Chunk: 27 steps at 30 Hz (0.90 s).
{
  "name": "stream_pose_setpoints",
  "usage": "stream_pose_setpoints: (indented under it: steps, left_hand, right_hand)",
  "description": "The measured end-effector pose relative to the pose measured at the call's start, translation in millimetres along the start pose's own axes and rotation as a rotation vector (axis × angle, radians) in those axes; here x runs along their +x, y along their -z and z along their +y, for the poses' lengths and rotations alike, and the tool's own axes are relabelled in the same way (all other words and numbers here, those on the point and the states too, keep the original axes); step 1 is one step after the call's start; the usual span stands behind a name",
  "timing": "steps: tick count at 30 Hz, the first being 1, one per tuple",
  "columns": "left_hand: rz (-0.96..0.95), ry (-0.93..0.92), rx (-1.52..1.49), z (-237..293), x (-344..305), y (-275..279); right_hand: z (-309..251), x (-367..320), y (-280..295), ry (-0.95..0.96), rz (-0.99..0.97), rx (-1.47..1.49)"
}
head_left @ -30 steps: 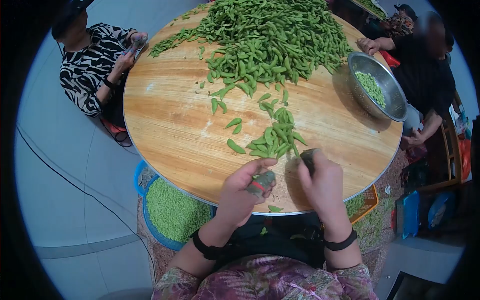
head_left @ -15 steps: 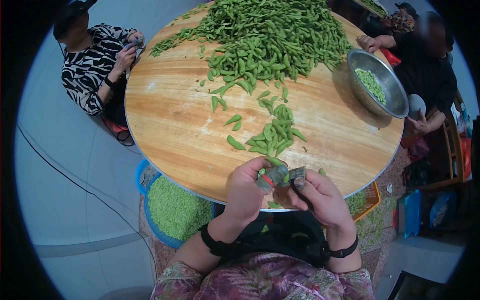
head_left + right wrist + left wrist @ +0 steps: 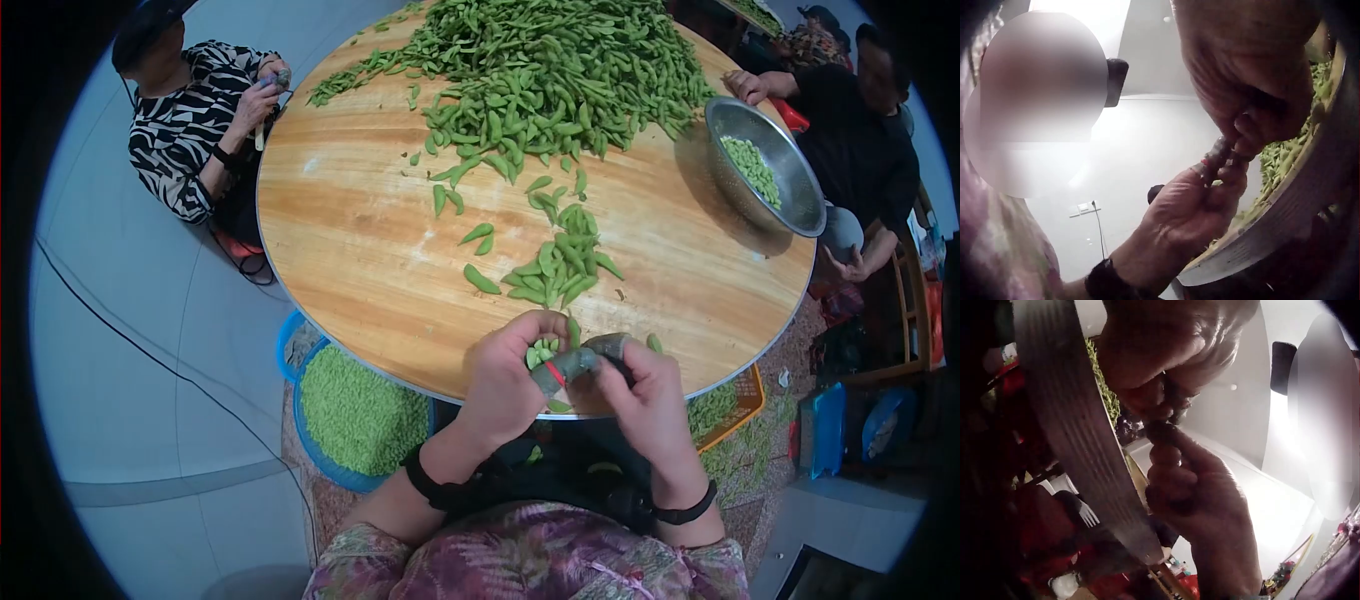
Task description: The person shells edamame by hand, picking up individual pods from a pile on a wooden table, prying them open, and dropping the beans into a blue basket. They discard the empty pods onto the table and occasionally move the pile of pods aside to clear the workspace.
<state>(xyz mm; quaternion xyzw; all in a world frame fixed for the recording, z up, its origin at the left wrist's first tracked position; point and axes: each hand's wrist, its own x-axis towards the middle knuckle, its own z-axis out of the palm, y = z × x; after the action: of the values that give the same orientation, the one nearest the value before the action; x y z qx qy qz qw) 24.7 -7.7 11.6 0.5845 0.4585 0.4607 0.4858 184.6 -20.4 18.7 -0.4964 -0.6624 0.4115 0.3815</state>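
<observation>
In the head view, the left hand (image 3: 503, 385) curls round several shelled beans (image 3: 541, 351), its thumb wrapped in grey-green material with a red band. A green pod (image 3: 573, 332) stands up beside its index fingertip. The right hand (image 3: 652, 402), also with dark wrapping on its fingers, meets the left at the pod's lower end with thumb and fingers curled in a pinch; the exact contact is hidden. Both wrist views show the left hand (image 3: 1172, 344) and right hand (image 3: 1204, 494) touching at the fingertips. Loose pods (image 3: 555, 270) lie just beyond.
A large pod heap (image 3: 560, 80) covers the far part of the round wooden table (image 3: 350, 230). A metal colander (image 3: 800, 195) with beans stands at the right. Below the table are a blue basin (image 3: 345, 478) of beans and an orange basket (image 3: 748, 400). People sit left and right.
The right hand has come from the loose pods to the left hand. Shelled beans now show in the left palm, with a pod upright beside them. The table view has shifted slightly right.
</observation>
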Motion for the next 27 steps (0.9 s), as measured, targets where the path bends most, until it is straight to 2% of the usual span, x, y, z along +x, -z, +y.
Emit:
stream_pose_setpoints:
  steps: [2,3,4,5,6,7,8,10,12,13,15,16,18,20,22,23,25,26,27]
  left_hand:
    - [0.012,-0.018,0.049,1.8,0.3,6.0]
    - [-0.071,0.027,-0.004,1.3,1.6,10.8]
    - [-0.153,0.071,-0.057,1.1,2.7,14.6]
    - [-0.151,0.070,-0.056,0.1,3.8,16.6]
    - [-0.208,0.168,-0.315,-1.6,4.8,18.1]
    - [-0.265,0.266,-0.575,-3.7,5.4,18.7]
    - [-0.267,0.263,-0.575,-4.9,5.7,18.5]
    - [-0.266,0.344,-0.834,-7.8,4.5,17.0]
    - [-0.246,0.338,-0.915,-10.8,3.4,15.7]
    - [-0.231,0.330,-0.995,-11.3,3.3,15.6]
    - [-0.225,0.347,-1.030,-9.4,4.7,15.7]
    - [-0.220,0.370,-1.066,-8.1,4.9,15.6]
    - [-0.156,0.397,-1.119,2.5,6.4,8.7]
    - [-0.098,0.425,-1.166,3.6,7.9,8.2]
    - [-0.107,0.316,-1.077,-8.1,11.1,10.9]
    - [-0.112,0.316,-1.078,-11.8,11.5,12.8]
    - [-0.081,0.270,-1.113,-14.0,11.1,17.3]
    - [-0.078,0.273,-1.114,-15.8,8.8,16.5]
    - [-0.104,0.265,-1.100,-17.5,6.0,14.8]
  right_hand:
    - [0.3,1.5,0.3,-0.218,-0.050,0.356]
    - [-3.0,2.9,5.5,-0.398,-0.117,0.549]
    - [-2.9,3.3,6.4,-0.397,-0.120,0.550]
    - [-2.6,4.0,7.2,-0.424,-0.154,0.720]
    - [-2.7,4.6,7.6,-0.450,-0.187,0.890]
    - [-2.4,4.7,7.0,-0.449,-0.187,0.890]
    - [-2.5,4.8,6.2,-0.439,-0.167,0.875]
    - [-2.6,4.1,2.0,-0.429,-0.148,0.857]
    - [-4.0,2.3,-5.2,-0.165,-0.005,0.382]
    - [-4.3,2.4,-7.6,-0.164,-0.007,0.382]
    - [-5.6,5.0,-8.9,0.029,0.043,0.205]
    - [-7.4,6.0,-6.1,0.032,0.042,0.205]
    - [-10.1,8.3,1.4,-0.314,-0.028,0.775]
    - [-9.9,11.4,2.0,-0.282,-0.021,0.814]
    - [-13.6,12.3,3.5,-0.253,0.095,0.507]
    - [-11.4,13.6,4.7,-0.251,0.100,0.505]
    - [-3.8,16.1,5.0,-0.076,0.166,0.207]
    - [-5.8,15.8,3.9,-0.079,0.164,0.208]
    - [-10.3,15.8,2.9,-0.024,0.072,0.132]
